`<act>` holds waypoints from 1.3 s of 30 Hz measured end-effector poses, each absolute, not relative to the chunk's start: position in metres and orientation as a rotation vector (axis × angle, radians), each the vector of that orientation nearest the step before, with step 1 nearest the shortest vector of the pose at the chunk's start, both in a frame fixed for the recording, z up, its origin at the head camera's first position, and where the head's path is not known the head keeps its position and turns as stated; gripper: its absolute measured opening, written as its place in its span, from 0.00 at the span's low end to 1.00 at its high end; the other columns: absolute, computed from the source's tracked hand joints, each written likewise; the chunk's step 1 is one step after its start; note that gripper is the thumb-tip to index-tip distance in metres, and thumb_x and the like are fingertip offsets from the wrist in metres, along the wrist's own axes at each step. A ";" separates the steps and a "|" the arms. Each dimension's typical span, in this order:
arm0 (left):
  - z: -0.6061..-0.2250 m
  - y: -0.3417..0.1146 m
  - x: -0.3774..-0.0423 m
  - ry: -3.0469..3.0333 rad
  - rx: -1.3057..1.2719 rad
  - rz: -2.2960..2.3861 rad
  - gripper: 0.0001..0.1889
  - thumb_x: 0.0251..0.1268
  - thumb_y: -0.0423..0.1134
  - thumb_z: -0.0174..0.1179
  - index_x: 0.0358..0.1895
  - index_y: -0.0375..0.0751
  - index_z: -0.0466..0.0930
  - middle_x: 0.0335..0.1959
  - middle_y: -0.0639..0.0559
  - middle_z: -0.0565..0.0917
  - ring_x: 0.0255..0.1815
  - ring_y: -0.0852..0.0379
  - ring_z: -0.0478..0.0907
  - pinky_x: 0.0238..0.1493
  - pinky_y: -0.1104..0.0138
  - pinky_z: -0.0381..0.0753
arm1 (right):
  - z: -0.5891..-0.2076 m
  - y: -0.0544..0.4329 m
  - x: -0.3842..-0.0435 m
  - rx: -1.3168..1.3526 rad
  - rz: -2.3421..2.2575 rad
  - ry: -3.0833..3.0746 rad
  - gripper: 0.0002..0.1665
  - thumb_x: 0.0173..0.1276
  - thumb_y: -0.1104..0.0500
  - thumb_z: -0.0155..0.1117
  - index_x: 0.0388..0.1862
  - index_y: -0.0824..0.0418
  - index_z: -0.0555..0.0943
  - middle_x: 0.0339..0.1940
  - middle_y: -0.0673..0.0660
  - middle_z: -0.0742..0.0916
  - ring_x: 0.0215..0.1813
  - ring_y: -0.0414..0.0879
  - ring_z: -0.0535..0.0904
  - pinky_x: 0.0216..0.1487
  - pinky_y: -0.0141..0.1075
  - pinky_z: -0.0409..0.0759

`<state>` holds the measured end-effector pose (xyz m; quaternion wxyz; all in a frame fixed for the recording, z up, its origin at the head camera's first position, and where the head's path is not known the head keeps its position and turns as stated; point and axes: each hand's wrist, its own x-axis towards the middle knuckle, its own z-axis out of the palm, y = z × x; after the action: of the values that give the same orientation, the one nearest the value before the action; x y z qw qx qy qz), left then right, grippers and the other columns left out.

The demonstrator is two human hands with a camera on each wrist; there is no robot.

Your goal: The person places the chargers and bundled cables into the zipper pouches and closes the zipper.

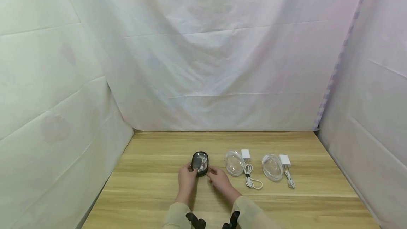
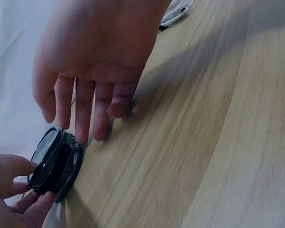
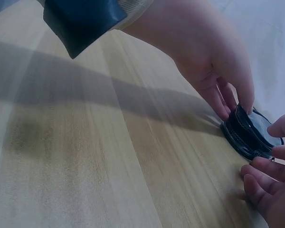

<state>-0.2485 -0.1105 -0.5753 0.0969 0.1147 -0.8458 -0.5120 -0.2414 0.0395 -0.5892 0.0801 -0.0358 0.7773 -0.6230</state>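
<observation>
A small oval black zip case (image 1: 200, 164) with a clear top stands on the wooden table. My left hand (image 1: 187, 179) pinches its near left side, thumb on the top; the left wrist view shows the left fingers (image 2: 26, 204) along its lower edge. On the case's other side is my right hand (image 1: 220, 180), its fingers loose and nearly straight, reaching the case's edge in the left wrist view. In the right wrist view a small metal zip pull (image 3: 272, 159) shows beside the right fingers (image 3: 268, 166). Whether they touch it I cannot tell.
Right of the case lie a coiled clear tube or cord (image 1: 235, 163), a white charger plug (image 1: 246, 154) and a white cable with a black tie (image 1: 253, 181). Farther right are another clear coil (image 1: 272, 167), white plug (image 1: 284, 160) and bundled cable (image 1: 289, 179). White cloth (image 1: 203, 80) encloses the table.
</observation>
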 end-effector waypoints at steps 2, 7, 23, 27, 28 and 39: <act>-0.575 -0.108 -0.249 -2.482 0.348 -1.530 0.17 0.55 0.26 0.66 0.49 0.21 0.80 0.40 0.33 0.84 0.41 0.42 0.81 0.44 0.52 0.82 | -0.588 0.040 -0.241 -0.110 -1.861 2.329 0.28 0.69 0.63 0.59 0.62 0.78 0.70 0.54 0.72 0.81 0.32 0.47 0.80 0.29 0.36 0.79; -0.575 -0.103 -0.251 -2.447 0.358 -1.537 0.17 0.55 0.26 0.66 0.48 0.21 0.80 0.39 0.34 0.84 0.39 0.45 0.82 0.41 0.54 0.82 | -0.586 0.042 -0.241 -0.104 -1.851 2.331 0.27 0.70 0.62 0.58 0.63 0.76 0.71 0.56 0.72 0.80 0.33 0.48 0.80 0.28 0.36 0.78; -0.556 -0.095 -0.232 -2.186 0.473 -1.633 0.15 0.60 0.28 0.62 0.51 0.30 0.82 0.46 0.39 0.81 0.43 0.46 0.80 0.43 0.56 0.83 | -0.575 0.064 -0.221 -0.155 -1.892 2.295 0.26 0.71 0.60 0.57 0.63 0.73 0.72 0.50 0.65 0.82 0.37 0.53 0.80 0.30 0.41 0.81; -0.551 -0.087 -0.224 -2.154 0.460 -1.697 0.14 0.61 0.28 0.61 0.50 0.31 0.82 0.46 0.42 0.82 0.45 0.46 0.79 0.43 0.57 0.83 | -0.575 0.080 -0.211 -0.127 -1.909 2.300 0.25 0.71 0.59 0.58 0.61 0.74 0.73 0.47 0.63 0.83 0.37 0.53 0.80 0.31 0.42 0.81; -0.551 -0.085 -0.223 -2.151 0.463 -1.713 0.14 0.61 0.28 0.61 0.50 0.31 0.82 0.46 0.43 0.82 0.46 0.47 0.79 0.44 0.58 0.82 | -0.574 0.084 -0.209 -0.112 -1.913 2.308 0.25 0.71 0.58 0.59 0.61 0.74 0.74 0.47 0.62 0.83 0.38 0.53 0.80 0.32 0.42 0.81; -0.564 -0.057 -0.210 -2.173 0.445 -1.769 0.12 0.61 0.28 0.61 0.47 0.34 0.85 0.40 0.47 0.84 0.40 0.52 0.79 0.40 0.61 0.81 | -0.563 0.114 -0.198 0.188 -2.121 2.308 0.18 0.71 0.63 0.58 0.55 0.74 0.77 0.39 0.63 0.84 0.37 0.52 0.79 0.31 0.37 0.80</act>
<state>-0.2101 -0.0573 -0.5639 0.1517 0.1551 -0.7571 -0.6163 -0.1979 0.1135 -0.5634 0.0007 0.0599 0.7350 -0.6754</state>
